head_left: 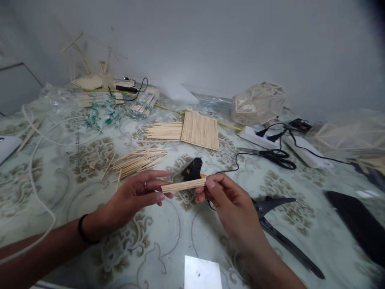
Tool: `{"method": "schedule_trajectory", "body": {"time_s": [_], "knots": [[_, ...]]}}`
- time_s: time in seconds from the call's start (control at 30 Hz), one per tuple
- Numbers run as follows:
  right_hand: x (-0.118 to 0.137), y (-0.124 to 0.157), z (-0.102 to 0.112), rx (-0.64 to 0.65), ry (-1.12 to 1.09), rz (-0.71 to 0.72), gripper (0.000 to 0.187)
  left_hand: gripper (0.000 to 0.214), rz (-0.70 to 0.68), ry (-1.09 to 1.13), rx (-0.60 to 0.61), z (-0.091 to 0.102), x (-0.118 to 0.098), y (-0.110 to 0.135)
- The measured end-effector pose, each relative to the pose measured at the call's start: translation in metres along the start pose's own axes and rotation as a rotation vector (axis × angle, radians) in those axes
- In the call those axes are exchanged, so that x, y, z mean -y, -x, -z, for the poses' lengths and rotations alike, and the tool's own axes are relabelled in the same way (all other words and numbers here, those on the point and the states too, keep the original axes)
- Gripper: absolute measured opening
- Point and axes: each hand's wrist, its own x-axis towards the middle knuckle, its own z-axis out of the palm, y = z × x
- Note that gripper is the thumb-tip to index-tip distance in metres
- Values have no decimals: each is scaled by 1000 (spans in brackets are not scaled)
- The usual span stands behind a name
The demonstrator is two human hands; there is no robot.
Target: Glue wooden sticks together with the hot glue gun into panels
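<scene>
A short flat strip of wooden sticks [183, 185], laid side by side, is held level above the table. My right hand [230, 200] pinches its right end between thumb and fingers. At the left end, my left hand [135, 192] has its fingers apart, with the thumb and fingertips close to the strip; whether they touch it I cannot tell. Behind the strip lies a black glue gun [192, 169] with an orange part. A loose pile of sticks [140, 161] lies beyond my left hand.
A square stick panel [200, 130] rests beside longer sticks [164, 131]. Black-handled scissors [275, 156] and a white power strip [260, 138] lie at right. Large black cutters [279, 224] and a black phone-like slab [355, 220] lie nearer. Stick frameworks [258, 103] stand at the back.
</scene>
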Motion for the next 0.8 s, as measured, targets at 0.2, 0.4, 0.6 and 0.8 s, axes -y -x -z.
{"method": "schedule_trajectory", "body": {"time_s": [0.2,0.4,0.6,0.8], "knots": [[5,1,-3,86,112,25,23,33,-34,-15,-29,2,2,-1],[17,7,-6,140,432,131,42,23,-56,-48,-36,4,1,-2],[17,8,-6,150,493,117,42,20,-54,-99,-78,5,0,1],[10,9,-3,169,520,101,42,19,-31,-117,-87,4,-1,4]]}}
